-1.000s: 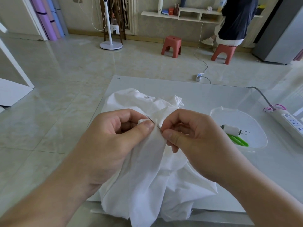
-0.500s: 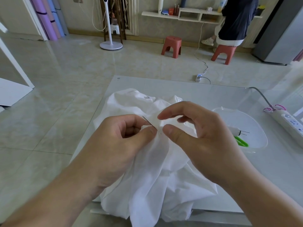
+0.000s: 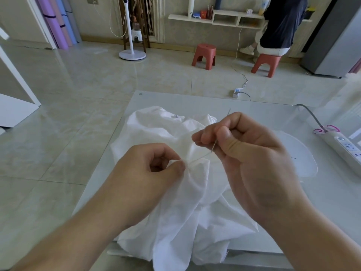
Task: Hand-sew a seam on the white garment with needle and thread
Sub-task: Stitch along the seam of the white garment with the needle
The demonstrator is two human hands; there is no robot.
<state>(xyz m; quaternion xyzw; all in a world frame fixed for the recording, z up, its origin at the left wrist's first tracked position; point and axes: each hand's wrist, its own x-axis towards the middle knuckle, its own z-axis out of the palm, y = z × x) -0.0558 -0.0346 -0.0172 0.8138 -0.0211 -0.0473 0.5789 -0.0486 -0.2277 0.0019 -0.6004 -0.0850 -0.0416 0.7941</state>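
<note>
The needle runs steeply, its lower end down-left toward the white garment, the upper part hidden in the right hand. The right hand's fingers are clamped on it, just above the cloth. A thread stretches from the needle to the fold pinched by the left hand, thumb against curled fingers. The garment lies bunched on the counter. A power strip lies at the right edge; 2 red stools stand on the floor beyond.
</note>
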